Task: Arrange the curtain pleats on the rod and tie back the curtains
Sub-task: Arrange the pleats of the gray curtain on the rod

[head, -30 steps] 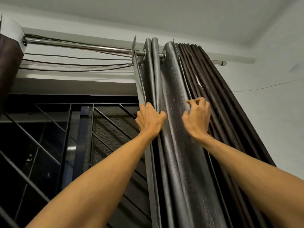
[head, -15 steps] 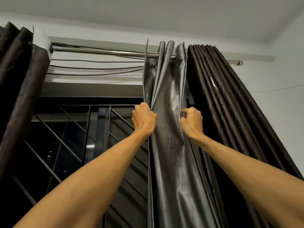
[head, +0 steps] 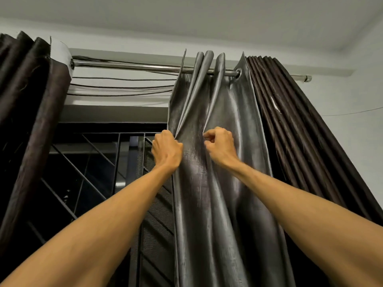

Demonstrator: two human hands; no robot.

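Left of the curtain [head: 223,214], a grille [head: 87,172] and cables [head: 124,86] show.

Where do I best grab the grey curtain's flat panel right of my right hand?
Probably pinch its right edge at hand height, coming from the front right. That edge stands forward of the brown folds, while the panel itself hangs flat under the eyelet, offering no ridge.

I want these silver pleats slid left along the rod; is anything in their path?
Nothing visible: the rod is bare from the silver curtain to the brown curtain at far left; thin cables run alongside and below it.
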